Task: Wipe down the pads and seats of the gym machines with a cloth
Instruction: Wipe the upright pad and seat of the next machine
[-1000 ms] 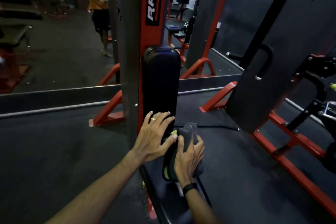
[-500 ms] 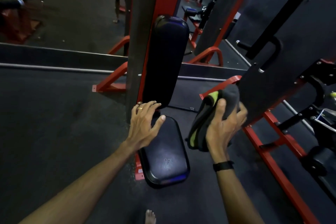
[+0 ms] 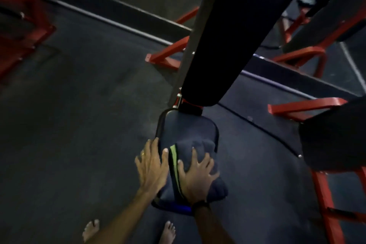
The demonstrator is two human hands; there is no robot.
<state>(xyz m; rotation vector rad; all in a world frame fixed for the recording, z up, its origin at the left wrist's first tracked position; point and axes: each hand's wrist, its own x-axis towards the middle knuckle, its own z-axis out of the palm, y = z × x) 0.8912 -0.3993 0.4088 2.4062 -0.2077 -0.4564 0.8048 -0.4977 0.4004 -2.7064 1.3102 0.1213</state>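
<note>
A dark padded seat (image 3: 186, 127) sits low in the middle of the view, under a tall black back pad (image 3: 233, 45). A folded grey cloth with a yellow-green stripe (image 3: 200, 148) lies on the seat's near half. My right hand (image 3: 198, 176) presses flat on the cloth with fingers spread. My left hand (image 3: 152, 166) rests open on the seat's left edge, thumb touching the cloth's stripe side. The seat's near part is hidden under cloth and hands.
Red steel frame legs (image 3: 166, 55) stand behind the seat, and another red frame (image 3: 324, 194) runs along the right under a black pad (image 3: 334, 136). Dark rubber floor (image 3: 79, 115) spreads to the left. My bare feet (image 3: 91, 230) stand just in front of the seat.
My right hand has brought the cloth down from the air at the right onto the seat. My left hand slid nearer along the seat's left edge. The view tilted down.
</note>
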